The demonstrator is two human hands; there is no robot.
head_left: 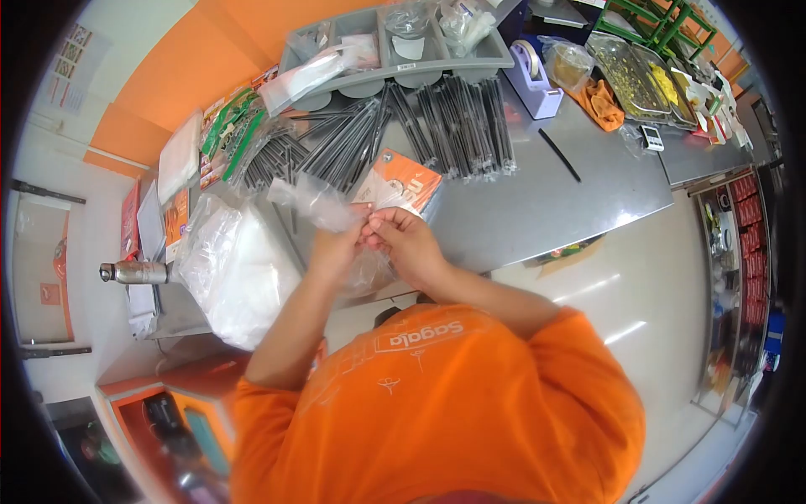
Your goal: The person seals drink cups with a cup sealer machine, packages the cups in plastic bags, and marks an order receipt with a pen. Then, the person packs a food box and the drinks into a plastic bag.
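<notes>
My left hand [340,244] and my right hand [405,239] meet over the front edge of the steel table, fingertips pinched together on a clear plastic bag [317,202]. Part of the plastic sticks up beyond my left hand and part hangs below both hands. Just past my fingers lies an orange and white printed box [405,181]. Black straws [348,143] are spread loose behind the hands, and bundles of wrapped black straws [470,126] lie to their right. A large clear bag with white contents [231,265] sits left of my left hand.
A grey divided tray [403,71] stands at the back. Right of it are a purple tape dispenser [533,80], an orange cloth [598,105], food trays [630,76] and a small timer [652,139]. One black straw [560,155] lies apart. A metal bottle [134,272] is far left.
</notes>
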